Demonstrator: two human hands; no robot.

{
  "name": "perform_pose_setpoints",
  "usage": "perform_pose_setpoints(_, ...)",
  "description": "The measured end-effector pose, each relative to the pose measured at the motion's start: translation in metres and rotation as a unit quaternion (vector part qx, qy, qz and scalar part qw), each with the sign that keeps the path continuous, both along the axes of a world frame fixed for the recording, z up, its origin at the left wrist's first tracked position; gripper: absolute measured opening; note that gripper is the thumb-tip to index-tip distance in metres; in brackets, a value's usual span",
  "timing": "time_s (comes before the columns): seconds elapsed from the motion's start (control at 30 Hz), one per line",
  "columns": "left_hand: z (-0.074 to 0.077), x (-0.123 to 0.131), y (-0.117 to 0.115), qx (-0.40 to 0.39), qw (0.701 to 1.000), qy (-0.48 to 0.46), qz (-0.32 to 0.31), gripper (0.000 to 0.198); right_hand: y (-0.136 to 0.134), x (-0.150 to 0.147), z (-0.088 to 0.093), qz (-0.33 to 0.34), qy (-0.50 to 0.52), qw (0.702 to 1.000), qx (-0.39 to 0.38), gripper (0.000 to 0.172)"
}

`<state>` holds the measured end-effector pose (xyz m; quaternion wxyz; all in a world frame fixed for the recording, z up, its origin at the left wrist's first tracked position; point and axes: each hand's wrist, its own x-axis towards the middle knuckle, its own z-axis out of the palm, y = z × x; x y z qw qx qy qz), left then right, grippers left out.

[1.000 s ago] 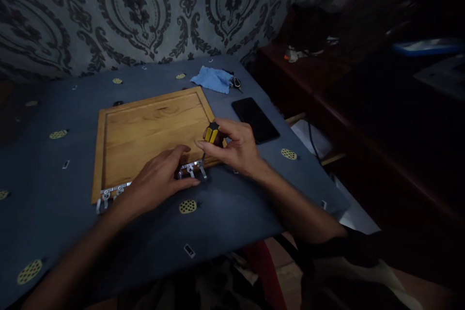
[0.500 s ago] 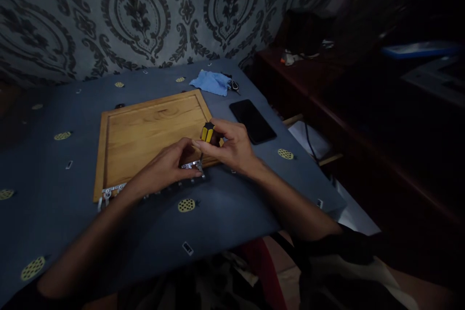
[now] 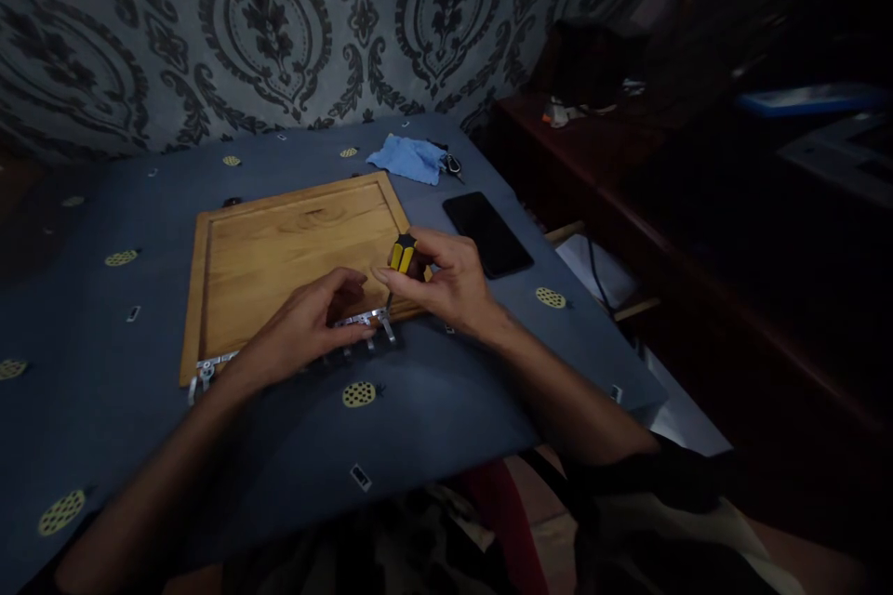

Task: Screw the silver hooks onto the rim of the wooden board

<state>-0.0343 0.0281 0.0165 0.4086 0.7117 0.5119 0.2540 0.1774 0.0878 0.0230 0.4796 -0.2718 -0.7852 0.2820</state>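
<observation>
Loosely spread left hand [image 3: 299, 321] had shifted leftward, right hand [image 3: 453, 281] pinched screwdriver [image 3: 403, 254] mid-frame, hook rail [image 3: 363, 319] was partly hidden

Bare hands [image 3: 450, 279], bare forearms [image 3: 568, 386], dark sleeves [image 3: 628, 483] ending near the elbows, dark clothing [image 3: 411, 544] with pale patches

Cloth [image 3: 406, 158], blue, crumpled, upper centre. Keys [image 3: 452, 165], at its right edge. Phone [image 3: 488, 234], black, flat, right of centre. Wall covering [image 3: 380, 19], grey, dark medallions, across top. Furniture [image 3: 593, 163], dark red, right side.
</observation>
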Motion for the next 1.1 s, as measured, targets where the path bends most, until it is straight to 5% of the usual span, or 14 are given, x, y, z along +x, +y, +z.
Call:
perform_pose_setpoints(0.23,0.002,0.027,-0.019,0.141,0.968,0.209,0.005,0.051,0.0,0.0,0.0,-0.003,-0.002,1.0,-0.003,0.04)
perform_pose_setpoints(0.37,-0.001,0.038,-0.023,0.159,0.951,0.266,0.011,0.052,-0.001,0.0,-0.001,-0.005,-0.005,1.0,0.001,0.041)
perform_pose_setpoints(0.83,-0.007,0.044,-0.026,0.17,0.948,0.263,0.047,0.054,-0.001,0.002,0.003,-0.013,-0.006,1.0,-0.011,0.036)
perform_pose_setpoints(1.1,-0.008,0.046,-0.029,0.191,0.948,0.25,0.041,0.034,0.01,0.004,0.0,-0.053,0.057,0.986,-0.15,0.028)
